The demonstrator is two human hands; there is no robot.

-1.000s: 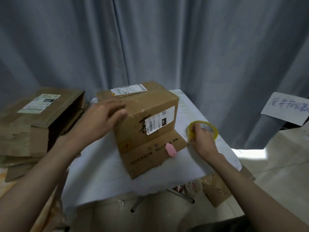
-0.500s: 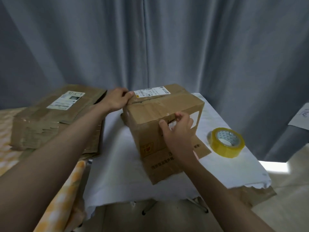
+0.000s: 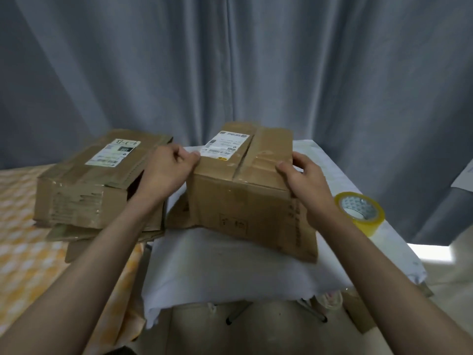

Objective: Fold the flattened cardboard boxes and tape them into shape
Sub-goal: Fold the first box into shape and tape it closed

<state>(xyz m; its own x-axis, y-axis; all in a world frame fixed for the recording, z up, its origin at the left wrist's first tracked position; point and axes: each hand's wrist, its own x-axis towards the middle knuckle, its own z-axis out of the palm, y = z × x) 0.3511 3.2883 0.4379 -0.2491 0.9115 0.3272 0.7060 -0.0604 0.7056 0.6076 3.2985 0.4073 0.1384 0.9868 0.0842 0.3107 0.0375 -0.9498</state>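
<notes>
Grey curtain (image 3: 230, 60) fills the background; small table under a white cloth (image 3: 220, 267) in front of it.

Cardboard box (image 3: 238, 190) stands on the cloth, folded up into shape, held between both hands. Left hand (image 3: 166, 172) is at the box's top left edge, fingers curled over the corner beside the white shipping label (image 3: 224, 145), gripping it. Right hand (image 3: 305, 180) is at the top right edge, thumb on the near side, fingers wrapped over the top, also gripping. Top flaps meet at a seam that runs between the two hands; shiny old tape is visible there. One bottom flap sticks out flat on the cloth, below and toward the camera from the right hand. Another flap shows under the left side.

Yellow tape roll (image 3: 361, 213) lies flat on the cloth just right of the right wrist, not touching it.

Stack of flattened boxes (image 3: 87, 190) sits left of the left hand, on a yellow checked surface (image 3: 23, 252), with a label on top. The left forearm crosses in front of its right end.

Below the table, by the legs: some cardboard scraps, too blurred to detail.
</notes>
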